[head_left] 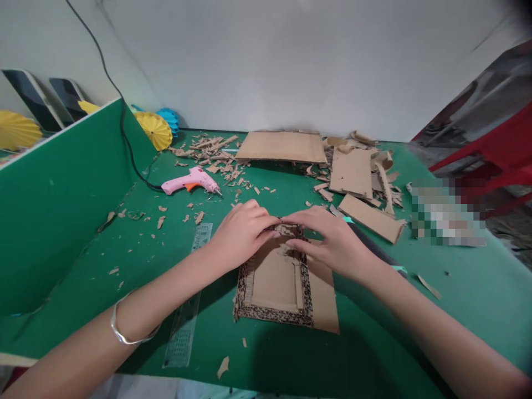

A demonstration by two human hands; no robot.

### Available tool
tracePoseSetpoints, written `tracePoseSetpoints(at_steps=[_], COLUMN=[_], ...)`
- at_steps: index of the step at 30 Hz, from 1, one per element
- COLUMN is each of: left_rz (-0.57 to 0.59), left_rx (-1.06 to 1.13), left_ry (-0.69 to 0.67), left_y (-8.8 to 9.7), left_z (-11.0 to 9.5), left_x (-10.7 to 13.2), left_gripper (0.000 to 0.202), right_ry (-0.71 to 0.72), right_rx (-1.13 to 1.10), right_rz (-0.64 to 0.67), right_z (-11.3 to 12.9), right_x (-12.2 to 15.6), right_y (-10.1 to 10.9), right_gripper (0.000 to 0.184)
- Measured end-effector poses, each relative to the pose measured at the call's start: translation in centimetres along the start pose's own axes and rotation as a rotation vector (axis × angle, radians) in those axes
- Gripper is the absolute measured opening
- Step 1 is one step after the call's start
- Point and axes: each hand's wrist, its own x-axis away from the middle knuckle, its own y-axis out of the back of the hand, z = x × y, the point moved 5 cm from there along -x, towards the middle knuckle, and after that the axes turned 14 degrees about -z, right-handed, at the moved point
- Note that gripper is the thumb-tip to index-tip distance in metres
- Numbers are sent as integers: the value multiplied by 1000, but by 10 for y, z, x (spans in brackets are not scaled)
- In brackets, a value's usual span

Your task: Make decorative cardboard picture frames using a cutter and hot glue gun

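Observation:
A flat cardboard piece point(274, 282) lies on the green table, with a raised frame of stacked corrugated strips point(276, 315) around its edge. My left hand point(245, 230) is closed at the far end of this frame, thumb and forefinger pinching its top rim. From the other side my right hand point(324, 235) grips the same rim near the far right corner, its index fingertip meeting the left one. Both hands partly cover the far strip. A plain cardboard flap point(324, 288) sticks out to the right under the frame. A clear ruler point(183, 327) lies left of it, partly under my left forearm.
A pink glue gun point(189, 181) with a black cord point(124, 122) rests at the back left. Cardboard sheets point(282, 147) and scraps point(220, 152) litter the back. A dark cutter-like tool point(369, 244) lies partly behind my right arm. A green partition point(62, 205) stands left.

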Motion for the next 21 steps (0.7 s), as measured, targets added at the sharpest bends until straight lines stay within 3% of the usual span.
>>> tracePoseSetpoints(at_steps=[3,8,15,21], left_rz=[-65,-165,-97,-85], left_rx=[23,98,131,93], left_ry=[25,184,265,235], left_y=[6,18,8,2], left_z=[7,26,40,40], left_x=[-4,-1,13,20], left_gripper=[18,17,6,15], right_ry=[92,164,230,278], right_rx=[27,-5,50,170], right_rz=[-43,-74,-8,24], right_z=[3,-5,-10,-8], right_x=[-17,-26,-18,-14], right_y=[-4,-9,-24,-31], right_gripper=[19,12,18,22])
